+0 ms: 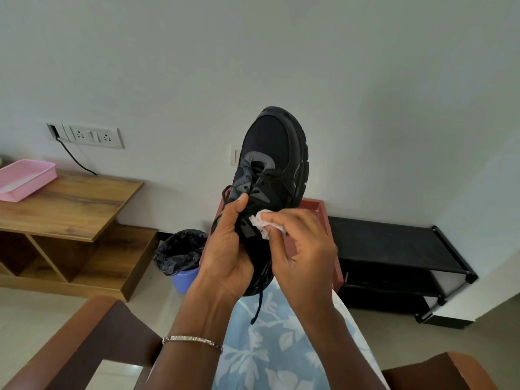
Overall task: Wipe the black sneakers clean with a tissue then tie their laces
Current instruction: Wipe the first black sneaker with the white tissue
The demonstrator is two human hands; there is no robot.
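A black sneaker [273, 153] is held up in the middle of the view, toe pointing away and upward. My left hand [228, 249] grips it around the heel and tongue, thumb up on the laces. My right hand [304, 249] pinches a crumpled white tissue [264, 223] and presses it against the sneaker's side near the collar. The laces are undone, and one black lace end [257, 308] dangles below the shoe over my lap. Only one sneaker is in view.
A wooden shelf unit [70, 209] with a pink tray [25, 178] stands at the left. A blue bin with a black liner [180, 254] sits on the floor. A reddish crate [318, 212] and a black shoe rack [394, 254] are behind the shoe. Brown chair arms [84, 333] flank me.
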